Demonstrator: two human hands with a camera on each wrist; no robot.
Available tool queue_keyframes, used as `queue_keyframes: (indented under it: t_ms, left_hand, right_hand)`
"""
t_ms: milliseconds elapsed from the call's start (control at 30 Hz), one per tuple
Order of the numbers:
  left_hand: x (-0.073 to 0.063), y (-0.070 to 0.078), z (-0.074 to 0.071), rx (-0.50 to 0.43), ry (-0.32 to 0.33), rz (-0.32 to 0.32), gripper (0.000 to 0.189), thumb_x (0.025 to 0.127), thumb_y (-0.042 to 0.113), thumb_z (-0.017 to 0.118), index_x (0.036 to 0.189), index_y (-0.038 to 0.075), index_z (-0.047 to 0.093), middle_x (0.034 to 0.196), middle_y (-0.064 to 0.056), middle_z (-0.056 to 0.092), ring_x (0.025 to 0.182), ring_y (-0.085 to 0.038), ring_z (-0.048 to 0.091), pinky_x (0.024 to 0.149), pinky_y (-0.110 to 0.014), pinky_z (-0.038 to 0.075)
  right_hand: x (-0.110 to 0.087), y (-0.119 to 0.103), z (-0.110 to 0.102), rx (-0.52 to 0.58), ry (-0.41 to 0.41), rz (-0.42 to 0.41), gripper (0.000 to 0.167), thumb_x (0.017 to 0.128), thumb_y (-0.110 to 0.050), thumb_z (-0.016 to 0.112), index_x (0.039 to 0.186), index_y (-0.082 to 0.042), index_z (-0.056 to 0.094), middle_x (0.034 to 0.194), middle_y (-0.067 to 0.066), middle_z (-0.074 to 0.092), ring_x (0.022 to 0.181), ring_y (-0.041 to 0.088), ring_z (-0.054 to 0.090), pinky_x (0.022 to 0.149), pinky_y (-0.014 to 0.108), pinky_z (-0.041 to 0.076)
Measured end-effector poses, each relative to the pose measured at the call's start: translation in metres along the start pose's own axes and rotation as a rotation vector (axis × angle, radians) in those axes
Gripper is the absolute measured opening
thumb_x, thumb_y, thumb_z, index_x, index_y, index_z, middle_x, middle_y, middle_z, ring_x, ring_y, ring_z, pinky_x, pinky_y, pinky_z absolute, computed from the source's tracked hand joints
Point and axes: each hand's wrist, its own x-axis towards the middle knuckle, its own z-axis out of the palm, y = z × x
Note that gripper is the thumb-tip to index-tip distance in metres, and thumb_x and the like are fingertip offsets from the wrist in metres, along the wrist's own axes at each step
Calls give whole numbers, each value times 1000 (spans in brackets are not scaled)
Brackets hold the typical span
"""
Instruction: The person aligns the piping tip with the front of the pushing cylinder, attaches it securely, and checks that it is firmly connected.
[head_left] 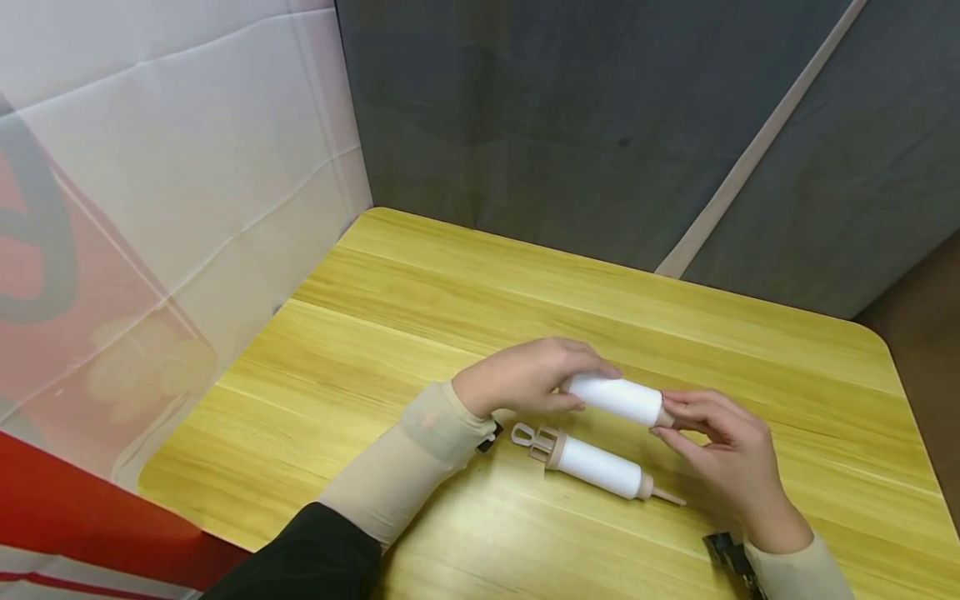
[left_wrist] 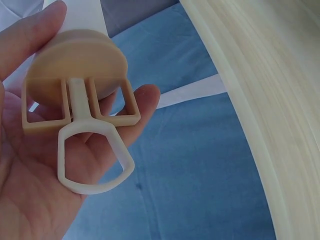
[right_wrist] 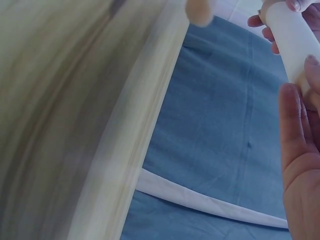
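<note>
Both hands hold a white syringe [head_left: 618, 399] with beige ends above the table. My left hand [head_left: 528, 375] grips its rear end, thumb on the barrel and fingers beneath. In the left wrist view, its beige flange [left_wrist: 75, 55], square finger loops [left_wrist: 131, 102] and white ring handle [left_wrist: 61, 155] face the palm. My right hand [head_left: 723, 446] pinches the beige front end, seen partly behind the fingertips in the right wrist view. A second, similar syringe [head_left: 600, 467] lies on the table just below, its ring toward the left and its thin tip toward the right.
The yellow wood-grain table [head_left: 405, 292] has rounded corners. Beyond its back edge hangs a dark grey cloth [head_left: 562, 125] with a pale diagonal strip [head_left: 750, 167]. A light printed fabric [head_left: 217, 142] stands along the left side.
</note>
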Motion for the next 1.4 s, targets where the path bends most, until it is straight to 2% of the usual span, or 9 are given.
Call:
queue_keyframes:
  t_ms: [133, 300, 433, 600, 833, 933, 1133, 1267, 1400]
  left_hand:
    - [0, 0, 0, 1, -7, 3, 50, 96, 8, 80, 144, 5, 66, 139, -8, 69, 122, -20, 65, 105, -25, 48]
    - [0, 0, 0, 8, -13, 7, 50, 96, 8, 80, 144, 5, 65, 139, -8, 69, 123, -20, 65, 105, -25, 48]
    - [1, 0, 0, 12, -7, 19, 50, 96, 7, 81, 144, 5, 66, 138, -7, 69, 122, -20, 66, 105, -24, 48]
    - [2, 1, -1, 18, -1, 31, 50, 95, 6, 81, 143, 6, 67, 137, -7, 70, 123, -21, 66, 106, -24, 47]
    - [3, 2, -1, 28, -5, 15, 51, 95, 8, 81, 144, 6, 66, 137, -7, 70, 122, -21, 66, 105, -25, 48]
    - [3, 3, -1, 33, -7, 10, 51, 95, 8, 81, 144, 6, 66, 137, -8, 70, 122, -21, 66, 106, -25, 47]
    - [4, 2, -1, 31, -11, 1, 52, 96, 8, 81, 145, 6, 66, 138, -8, 69, 122, -21, 65, 106, -25, 47]
    - [4, 3, -1, 24, -11, -6, 51, 96, 8, 81, 145, 6, 66, 139, -8, 69, 123, -21, 65, 107, -26, 47]
    - [4, 3, -1, 19, -6, -8, 52, 95, 8, 81, 145, 6, 66, 138, -8, 69, 122, -21, 65, 106, -26, 48]
  right_hand:
    - [-2, 2, -3, -6, -3, 3, 32, 79, 11, 89, 106, 19, 74, 107, 30, 73, 103, 15, 75, 82, 24, 60]
    - [-5, 4, -6, -67, -11, 51, 49, 61, 31, 85, 107, 16, 75, 104, 26, 76, 99, 12, 76, 82, 25, 60]
    - [-6, 5, -7, -128, -6, 99, 46, 64, 27, 87, 106, 11, 77, 102, 20, 78, 97, 9, 76, 79, 24, 60]
    - [-5, 2, -7, -127, 0, 153, 45, 67, 31, 82, 107, 10, 78, 99, 15, 79, 93, 8, 77, 74, 24, 60]
    - [-4, -4, -7, -173, -5, 269, 47, 72, 30, 81, 113, 7, 76, 104, 1, 79, 93, 5, 74, 77, 24, 60]
    - [-4, -2, -8, -112, 22, 249, 48, 71, 32, 79, 113, 9, 74, 108, 7, 77, 96, 9, 73, 79, 22, 60]
    - [-4, 4, -8, 192, 51, 177, 41, 71, 38, 74, 106, 17, 72, 115, 25, 70, 107, 22, 72, 82, 28, 61]
    - [-5, 4, -9, 231, 18, 177, 50, 64, 43, 73, 109, 20, 70, 118, 27, 68, 107, 23, 71, 81, 30, 62]
    - [-5, 5, -10, 184, 5, 183, 55, 61, 45, 71, 109, 19, 69, 118, 26, 68, 107, 21, 72, 79, 28, 62]
